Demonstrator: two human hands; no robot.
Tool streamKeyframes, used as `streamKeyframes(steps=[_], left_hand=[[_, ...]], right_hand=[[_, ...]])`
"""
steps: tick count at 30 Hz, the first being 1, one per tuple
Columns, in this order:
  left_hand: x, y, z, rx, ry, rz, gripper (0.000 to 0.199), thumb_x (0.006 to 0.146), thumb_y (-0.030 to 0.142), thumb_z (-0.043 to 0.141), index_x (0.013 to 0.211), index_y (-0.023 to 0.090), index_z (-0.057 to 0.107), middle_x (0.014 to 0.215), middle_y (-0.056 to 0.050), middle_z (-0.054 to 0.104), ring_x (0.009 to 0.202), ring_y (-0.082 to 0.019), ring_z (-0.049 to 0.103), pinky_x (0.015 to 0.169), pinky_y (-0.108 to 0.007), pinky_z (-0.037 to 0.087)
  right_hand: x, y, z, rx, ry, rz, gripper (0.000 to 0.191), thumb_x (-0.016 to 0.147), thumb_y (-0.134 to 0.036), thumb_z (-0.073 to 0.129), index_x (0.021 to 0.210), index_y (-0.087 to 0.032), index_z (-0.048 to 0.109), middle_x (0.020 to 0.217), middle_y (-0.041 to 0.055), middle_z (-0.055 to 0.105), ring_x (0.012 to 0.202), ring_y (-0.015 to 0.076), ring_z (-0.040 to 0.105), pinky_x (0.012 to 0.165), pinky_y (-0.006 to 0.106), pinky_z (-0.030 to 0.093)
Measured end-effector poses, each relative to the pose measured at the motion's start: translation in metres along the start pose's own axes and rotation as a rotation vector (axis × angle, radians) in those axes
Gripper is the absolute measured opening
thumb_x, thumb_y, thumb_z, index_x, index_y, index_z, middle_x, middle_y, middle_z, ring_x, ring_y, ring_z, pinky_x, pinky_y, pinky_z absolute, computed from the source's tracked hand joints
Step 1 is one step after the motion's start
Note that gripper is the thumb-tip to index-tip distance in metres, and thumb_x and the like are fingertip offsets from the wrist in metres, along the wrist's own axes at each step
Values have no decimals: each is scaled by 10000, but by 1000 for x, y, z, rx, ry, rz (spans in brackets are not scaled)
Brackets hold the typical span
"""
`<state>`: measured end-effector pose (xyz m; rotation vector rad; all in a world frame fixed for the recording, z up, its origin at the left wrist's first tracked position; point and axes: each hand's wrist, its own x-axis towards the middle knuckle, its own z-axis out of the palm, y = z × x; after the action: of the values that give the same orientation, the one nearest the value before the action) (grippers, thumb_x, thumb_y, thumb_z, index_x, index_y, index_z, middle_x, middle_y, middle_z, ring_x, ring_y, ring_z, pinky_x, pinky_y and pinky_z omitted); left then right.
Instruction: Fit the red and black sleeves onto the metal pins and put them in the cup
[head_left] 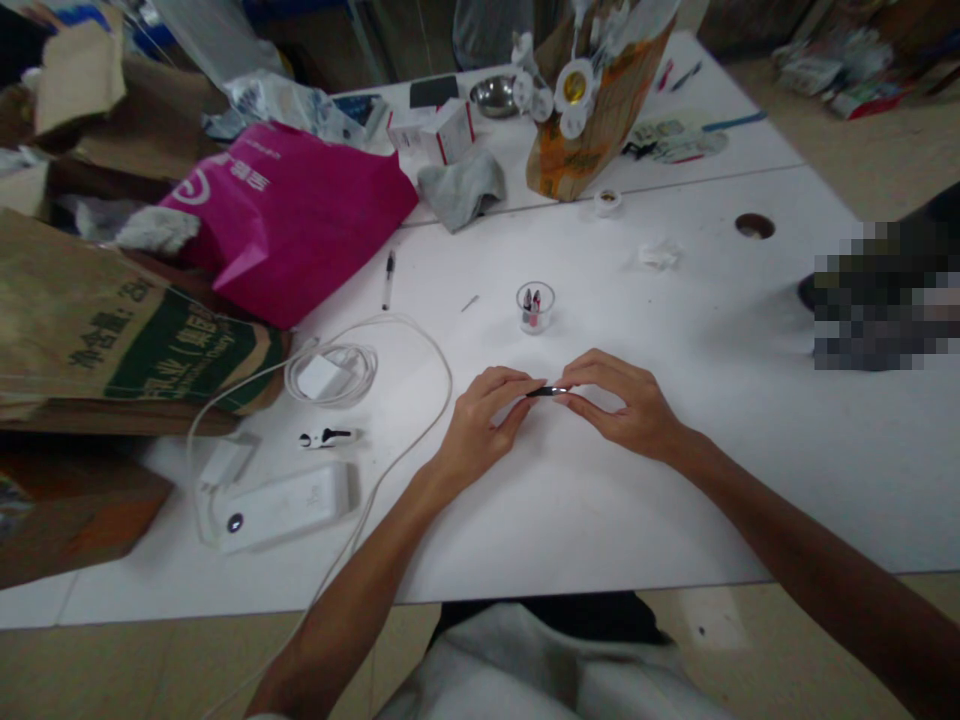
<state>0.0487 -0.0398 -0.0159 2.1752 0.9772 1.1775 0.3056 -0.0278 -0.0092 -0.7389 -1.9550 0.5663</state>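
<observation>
My left hand (491, 415) and my right hand (626, 405) meet above the white table, each closed in a pinch. Between them they hold a short, slim black stick with a shiny silver end (549, 391), level and crosswise. The left fingertips grip its black end, the right ones its silver end. Its exact kind is too small to make out. Just beyond the hands, a small clear cup (535, 318) stands upright with a few slim red and dark pieces (532, 305) in it. A thin metallic piece (469, 302) lies left of the cup.
On the left are a power bank (289, 507), a coiled white cable (367, 375), a black-and-white clipper-like tool (328, 438) and a pen (388, 280). Behind stand a magenta bag (300, 220), a grey cloth (463, 190), a tape roll (607, 202) and a paper bag (592, 140).
</observation>
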Motion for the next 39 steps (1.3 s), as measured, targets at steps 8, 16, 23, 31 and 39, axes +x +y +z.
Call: streamKeyframes(steps=[8, 16, 23, 31, 39], left_hand=[[-1, -1, 0, 2, -1, -22, 298, 1115, 202, 782, 1406, 255, 819, 1246, -114, 839, 1161, -249, 808, 1038, -450, 697], [1, 1, 0, 33, -9, -9, 267, 1113, 208, 792, 1377, 231, 827, 1220, -112, 831, 1143, -242, 792, 1016, -436, 687], [2, 3, 0, -1, 7, -18, 219, 1113, 219, 799, 1329, 233, 836, 1189, -106, 844, 1109, -240, 797, 983, -430, 681], [2, 2, 1, -10, 12, -11, 185, 1099, 225, 820, 1283, 234, 831, 1173, -106, 863, 1093, -257, 808, 983, -452, 681], [2, 3, 0, -16, 11, -34, 186, 1092, 225, 823, 1275, 253, 841, 1178, -103, 864, 1100, -268, 810, 1000, -462, 668]], right_hand=[[0, -1, 1, -17, 19, 12, 157, 1073, -217, 824, 1203, -292, 779, 1040, 65, 819, 930, 255, 798, 806, 434, 703], [0, -2, 0, -13, 20, -2, 203, 1068, -186, 823, 1237, -284, 769, 1050, 73, 811, 944, 253, 793, 809, 429, 701], [1, -4, 1, -6, 22, -7, 215, 1068, -163, 807, 1242, -282, 765, 1051, 73, 803, 937, 246, 785, 808, 418, 692], [0, -1, 2, 1, 1, 0, 175, 1068, -156, 807, 1200, -255, 748, 1032, 64, 795, 925, 233, 765, 802, 393, 661], [-1, 1, 3, 6, 0, 7, 179, 1057, -150, 819, 1183, -251, 742, 1019, 62, 789, 917, 236, 761, 798, 393, 648]])
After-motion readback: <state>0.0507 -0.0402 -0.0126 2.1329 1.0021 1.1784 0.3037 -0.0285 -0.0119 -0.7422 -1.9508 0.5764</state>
